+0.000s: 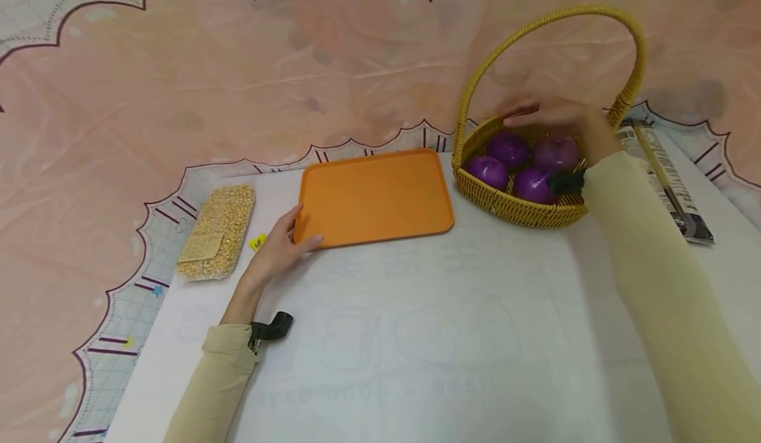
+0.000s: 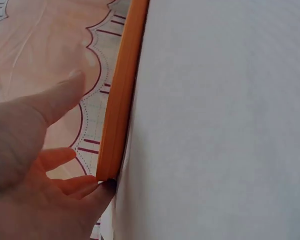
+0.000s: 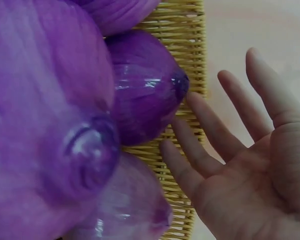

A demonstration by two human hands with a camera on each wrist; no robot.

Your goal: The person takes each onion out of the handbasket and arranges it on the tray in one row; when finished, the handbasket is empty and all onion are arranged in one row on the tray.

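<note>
Pink cloth (image 1: 357,67) fills the top of the frame, behind the white tabletop (image 1: 428,298) that spreads down to the bottom. At the upper right you have a yellow wicker basket (image 1: 505,205), which looks light and springy; steady it at the rim rather than pushing on its wall.

Left of it, near the middle, lies an orange tray (image 1: 374,199). It looks light, stiff and smooth, so it would probably skid under a sideways nudge; its raised rim or a corner gives you the surest hold. A printed packet (image 1: 684,185) sits at the right, and a bag of corn kernels (image 1: 220,218) at the left.

Your left hand (image 1: 278,248) is at the tray's near left corner, fingers spread loosely along the edge with no firm grip showing. Your right hand (image 1: 553,114) is over the basket's far side, fingers apart and holding nothing; the fingertips are just beside one onion's tip, and you cannot tell whether they touch.

Four purple onions (image 1: 508,150) lie in the basket, glossy, round and likely firm, heavy for their size and slippery. Cup each around its widest part, not by the tip. Smallest is a yellow tag (image 1: 257,241) beside your left hand.
</note>
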